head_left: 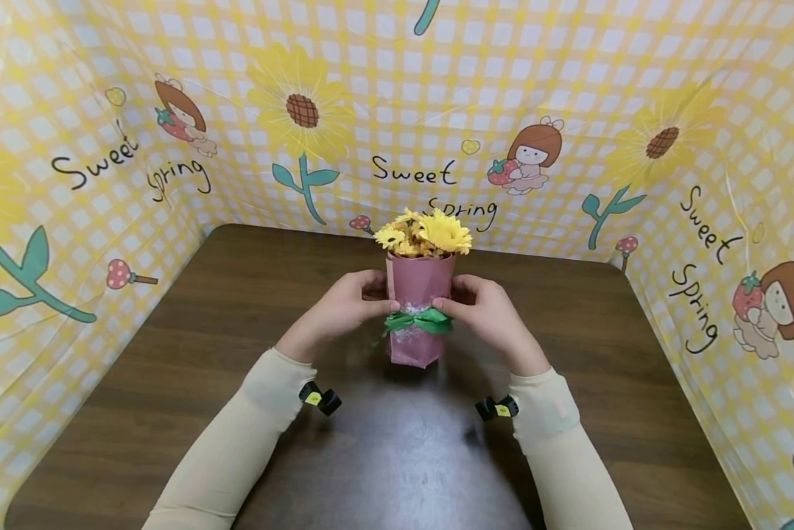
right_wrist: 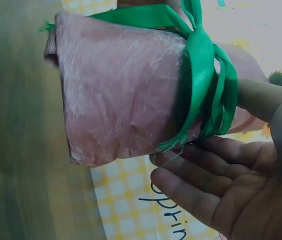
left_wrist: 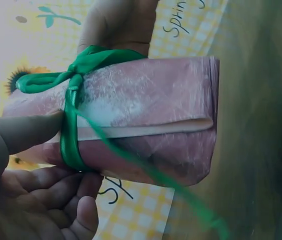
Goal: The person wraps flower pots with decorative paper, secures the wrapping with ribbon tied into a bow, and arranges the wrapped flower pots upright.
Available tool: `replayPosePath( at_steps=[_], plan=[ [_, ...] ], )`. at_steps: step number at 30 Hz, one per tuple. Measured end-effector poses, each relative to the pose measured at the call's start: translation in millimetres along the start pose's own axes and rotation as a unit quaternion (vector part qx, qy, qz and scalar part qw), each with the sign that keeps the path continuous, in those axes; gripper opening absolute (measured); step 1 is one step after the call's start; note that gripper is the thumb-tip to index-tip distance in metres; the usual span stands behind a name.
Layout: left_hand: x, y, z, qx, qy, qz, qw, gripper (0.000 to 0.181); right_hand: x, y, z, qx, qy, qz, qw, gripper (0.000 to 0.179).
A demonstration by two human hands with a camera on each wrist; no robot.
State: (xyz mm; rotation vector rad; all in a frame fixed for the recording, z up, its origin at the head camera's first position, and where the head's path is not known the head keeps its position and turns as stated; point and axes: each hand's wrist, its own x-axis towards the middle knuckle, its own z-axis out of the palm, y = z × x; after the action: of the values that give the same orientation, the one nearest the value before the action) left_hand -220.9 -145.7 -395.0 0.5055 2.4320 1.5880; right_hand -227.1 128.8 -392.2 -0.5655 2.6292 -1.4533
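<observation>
A small bouquet [head_left: 420,283] of yellow flowers [head_left: 443,232] in pink wrapping paper [left_wrist: 166,95] is held upright between both hands. Round its middle a green ribbon [right_wrist: 203,82] is tied in a bow, with a loose tail hanging down in the left wrist view. My left hand [head_left: 350,298] grips the left side, thumb on the front just above the ribbon and fingers behind. From the right side my right hand [head_left: 486,305] holds it the same way, thumb near the bow. Whether the bottom of the paper touches the table is hard to tell.
A dark brown wooden table [head_left: 238,456] lies beneath the hands. Yellow checked cloth [head_left: 397,88] with printed flowers and lettering surrounds it at the back and sides. A small black camera [head_left: 320,397] is strapped at each wrist.
</observation>
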Motion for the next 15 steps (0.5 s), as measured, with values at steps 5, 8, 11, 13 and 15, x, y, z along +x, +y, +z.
replayPosePath(
  at_steps=[5, 8, 11, 13, 15],
  plan=[
    [1.7, -1.5, 1.0, 0.018, 0.01, 0.025, 0.9995, 0.049, 1.0, 0.8, 0.2, 0.002, 0.003, -0.009, 1.0, 0.042],
    [2.5, -2.7, 1.3, 0.024, 0.018, 0.035, 0.9989, 0.047, 2.0, 2.2, 0.7, 0.003, 0.008, -0.014, 0.9999, 0.043],
    [3.3, -3.4, 2.2, 0.038, 0.027, 0.041, 0.998, 0.048, 2.8, 4.2, 1.4, 0.003, 0.01, -0.021, 0.9997, 0.045],
    [4.0, -4.4, 3.4, 0.052, 0.033, 0.042, 0.9972, 0.048, 3.3, 5.9, 2.0, 0.004, 0.01, -0.025, 0.9996, 0.044],
    [5.2, -5.5, 5.0, 0.064, 0.038, 0.04, 0.9964, 0.05, 3.8, 7.6, 2.5, 0.001, 0.01, -0.03, 0.9995, 0.043]
  ],
)
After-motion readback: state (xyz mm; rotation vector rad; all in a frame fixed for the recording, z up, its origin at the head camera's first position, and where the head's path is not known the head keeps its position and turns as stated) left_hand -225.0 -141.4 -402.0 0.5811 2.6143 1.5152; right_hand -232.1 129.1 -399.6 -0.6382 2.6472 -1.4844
